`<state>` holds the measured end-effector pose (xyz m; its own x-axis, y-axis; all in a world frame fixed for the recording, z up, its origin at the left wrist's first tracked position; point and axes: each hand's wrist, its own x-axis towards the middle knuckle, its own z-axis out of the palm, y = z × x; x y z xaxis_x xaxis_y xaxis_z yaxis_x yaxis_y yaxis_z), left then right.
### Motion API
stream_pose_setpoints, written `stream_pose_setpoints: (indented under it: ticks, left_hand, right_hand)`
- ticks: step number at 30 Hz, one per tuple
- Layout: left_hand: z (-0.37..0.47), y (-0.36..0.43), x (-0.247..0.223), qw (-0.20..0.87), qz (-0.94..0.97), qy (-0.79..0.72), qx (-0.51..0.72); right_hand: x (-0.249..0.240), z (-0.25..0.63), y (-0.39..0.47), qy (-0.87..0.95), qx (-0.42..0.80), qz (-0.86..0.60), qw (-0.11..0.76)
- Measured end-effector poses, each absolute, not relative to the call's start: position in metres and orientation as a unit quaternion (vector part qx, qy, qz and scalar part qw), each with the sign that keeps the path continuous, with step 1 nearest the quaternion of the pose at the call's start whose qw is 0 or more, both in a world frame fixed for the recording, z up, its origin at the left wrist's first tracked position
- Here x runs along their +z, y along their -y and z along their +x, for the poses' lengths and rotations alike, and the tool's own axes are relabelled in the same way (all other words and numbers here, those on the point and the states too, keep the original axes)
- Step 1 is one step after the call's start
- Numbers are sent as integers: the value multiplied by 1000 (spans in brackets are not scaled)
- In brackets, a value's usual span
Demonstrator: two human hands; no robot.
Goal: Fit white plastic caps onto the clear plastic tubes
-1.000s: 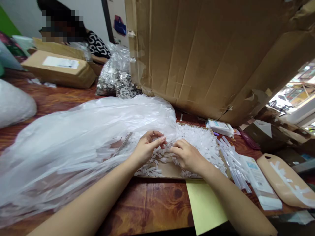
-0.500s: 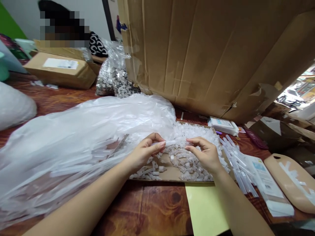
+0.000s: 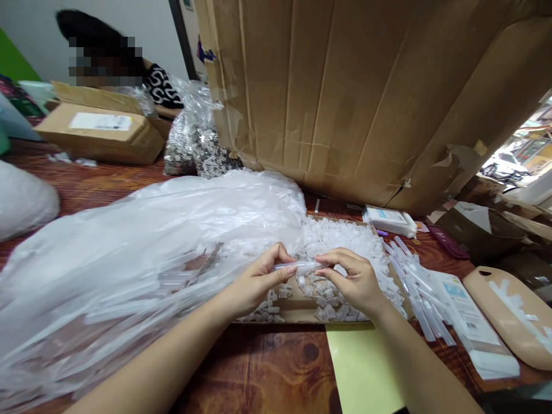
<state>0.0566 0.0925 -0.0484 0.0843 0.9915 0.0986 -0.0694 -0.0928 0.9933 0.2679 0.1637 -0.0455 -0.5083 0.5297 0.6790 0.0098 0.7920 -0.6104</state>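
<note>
My left hand (image 3: 272,270) is closed in a pinch on a clear plastic tube (image 3: 305,267) that lies level between my two hands. At the tube's right end, the fingers of my right hand (image 3: 345,272) pinch a small clear plastic cap, mostly hidden by the fingertips; the two parts touch. Both hands are over a shallow cardboard tray (image 3: 302,307) heaped with small clear plastic caps (image 3: 340,233). A large clear plastic bag (image 3: 142,230) with more tubes in it overlaps the tray's left side.
Loose clear tubes (image 3: 420,293) lie right of the tray, beside printed packets (image 3: 470,322) and a beige board (image 3: 509,313). A tall cardboard box (image 3: 345,103) stands behind. A bag of metal clips (image 3: 198,144), a carton (image 3: 99,129) and another person are at the back left.
My right hand has moved left, bringing the cap onto the tube's end. Both hands sit slightly lower in view, and the camera has shifted a little.
</note>
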Motion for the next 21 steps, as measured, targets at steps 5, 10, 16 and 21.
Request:
stream_pose_setpoints:
  ticks: [5, 10, 16, 21]
  left_hand:
    - [54, -91, -54, 475, 574, -444, 497]
    - [57, -91, -52, 494, 561, -438, 500]
    - [60, -90, -53, 500, 558, -444, 491]
    - [64, -91, -56, 521, 539, -446, 490]
  right_hand:
    - [-46, 266, -157, 835, 276, -180, 442]
    - [-43, 272, -154, 840, 327, -270, 339]
    - [-40, 271, -153, 869, 252, -209, 371]
    - [-41, 268, -150, 865, 273, -266, 327]
